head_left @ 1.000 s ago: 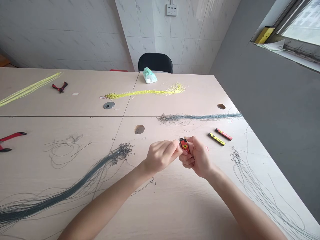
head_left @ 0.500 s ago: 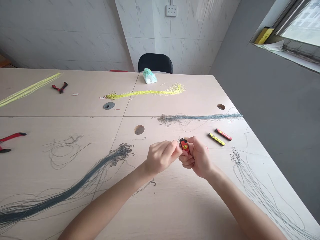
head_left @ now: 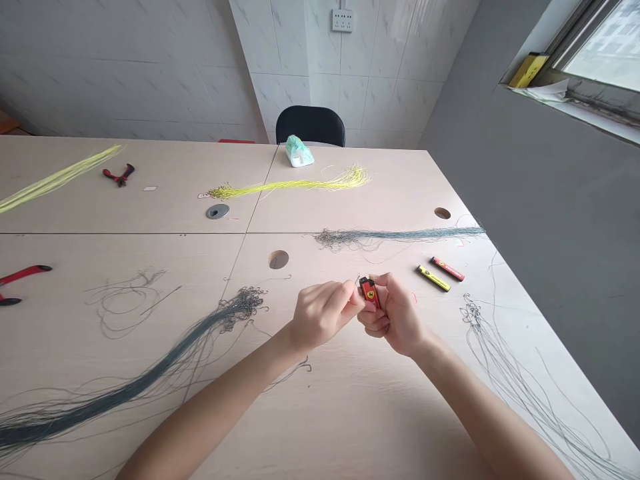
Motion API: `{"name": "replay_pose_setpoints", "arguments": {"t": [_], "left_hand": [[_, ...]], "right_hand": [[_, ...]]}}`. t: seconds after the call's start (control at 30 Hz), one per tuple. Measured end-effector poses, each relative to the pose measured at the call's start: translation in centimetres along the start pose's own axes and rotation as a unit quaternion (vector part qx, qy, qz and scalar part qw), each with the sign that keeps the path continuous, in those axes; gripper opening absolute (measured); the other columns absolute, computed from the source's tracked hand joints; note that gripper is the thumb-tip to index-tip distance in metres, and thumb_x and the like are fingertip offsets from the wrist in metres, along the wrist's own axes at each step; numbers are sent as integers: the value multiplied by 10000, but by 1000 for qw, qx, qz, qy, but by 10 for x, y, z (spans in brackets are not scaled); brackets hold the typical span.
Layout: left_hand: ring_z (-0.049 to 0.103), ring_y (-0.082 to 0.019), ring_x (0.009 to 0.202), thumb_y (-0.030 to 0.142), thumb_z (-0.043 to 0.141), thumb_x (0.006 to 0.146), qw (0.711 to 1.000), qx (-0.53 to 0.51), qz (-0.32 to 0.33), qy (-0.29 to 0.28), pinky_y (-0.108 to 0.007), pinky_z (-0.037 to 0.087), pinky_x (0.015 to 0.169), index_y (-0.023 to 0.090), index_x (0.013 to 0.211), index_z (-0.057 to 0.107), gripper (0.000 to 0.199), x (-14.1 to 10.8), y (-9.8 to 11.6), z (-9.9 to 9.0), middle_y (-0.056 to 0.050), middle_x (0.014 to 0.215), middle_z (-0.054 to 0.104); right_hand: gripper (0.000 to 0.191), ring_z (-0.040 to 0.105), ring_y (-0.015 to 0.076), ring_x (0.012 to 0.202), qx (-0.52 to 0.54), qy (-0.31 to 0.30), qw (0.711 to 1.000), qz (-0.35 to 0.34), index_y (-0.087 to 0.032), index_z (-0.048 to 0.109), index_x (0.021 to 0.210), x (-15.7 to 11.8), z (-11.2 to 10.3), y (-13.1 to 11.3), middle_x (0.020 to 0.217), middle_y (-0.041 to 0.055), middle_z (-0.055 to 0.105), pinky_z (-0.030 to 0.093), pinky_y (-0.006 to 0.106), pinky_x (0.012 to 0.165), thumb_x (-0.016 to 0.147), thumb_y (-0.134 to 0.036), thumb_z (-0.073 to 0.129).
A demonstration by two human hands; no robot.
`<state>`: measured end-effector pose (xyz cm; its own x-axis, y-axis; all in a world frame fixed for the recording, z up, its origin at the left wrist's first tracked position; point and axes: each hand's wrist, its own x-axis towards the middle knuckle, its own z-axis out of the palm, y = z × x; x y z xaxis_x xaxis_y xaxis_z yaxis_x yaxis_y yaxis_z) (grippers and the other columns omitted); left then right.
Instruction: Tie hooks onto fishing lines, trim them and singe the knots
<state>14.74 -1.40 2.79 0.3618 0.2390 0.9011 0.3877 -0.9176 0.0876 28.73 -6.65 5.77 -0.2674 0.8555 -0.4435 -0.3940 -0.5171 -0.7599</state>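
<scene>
one red lighter (head_left: 370, 292) is gripped in the right hand (head_left: 400, 321), the left hand (head_left: 323, 312) pinching a thin dark wire (head_left: 357, 279) beside the lighter, best held steady

No word or number can be read with certainty. The red lighter (head_left: 369, 292) in the right hand (head_left: 395, 313) bears a yellow shield-shaped emblem with a small dark figure on it, too small to make out. On the counter (head_left: 350, 413), the second red lighter (head_left: 450, 270) has pale lettering along its side, and the yellow lighter (head_left: 433, 279) beside it carries dark script; neither can be spelled out. A small tag (head_left: 203, 195) at the left end of the yellow bundle (head_left: 295, 185) shows reddish marks, unreadable. Printing on the green-and-white packet (head_left: 299, 152) is likewise illegible.
</scene>
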Motion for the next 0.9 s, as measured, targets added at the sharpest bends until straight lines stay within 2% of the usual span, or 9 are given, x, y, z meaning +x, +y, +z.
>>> {"name": "replay_pose_setpoints", "arguments": {"t": [0.13, 0.5, 0.9], "left_hand": [[349, -63, 400, 32, 551, 868, 1000, -6, 4, 17, -234, 295, 422, 194, 799, 499, 184, -1, 1, 1, 101, 485, 395], [374, -68, 415, 53, 553, 878, 1000, -7, -3, 10, -221, 314, 430, 194, 798, 493, 173, -2, 0, 1, 97, 488, 436], [346, -70, 394, 51, 551, 875, 1000, 7, 13, 19, -232, 295, 420, 194, 819, 507, 160, -2, 0, 2, 104, 475, 400]], "right_hand": [[384, 76, 58, 458, 1, -9, 1000, -2, -212, 306, 548, 0, 0, 1, 487, -86, 180, 68, 231, 443, 768, -505, 423], [396, 73, 56, 460, -10, 5, 1000, 7, -214, 294, 538, 1, 1, -1, 485, -89, 181, 62, 235, 447, 727, -531, 438], [403, 68, 58, 467, -14, 10, 1000, 4, -215, 295, 537, 1, 1, 2, 493, -93, 172, 51, 243, 453, 721, -545, 438]]}}
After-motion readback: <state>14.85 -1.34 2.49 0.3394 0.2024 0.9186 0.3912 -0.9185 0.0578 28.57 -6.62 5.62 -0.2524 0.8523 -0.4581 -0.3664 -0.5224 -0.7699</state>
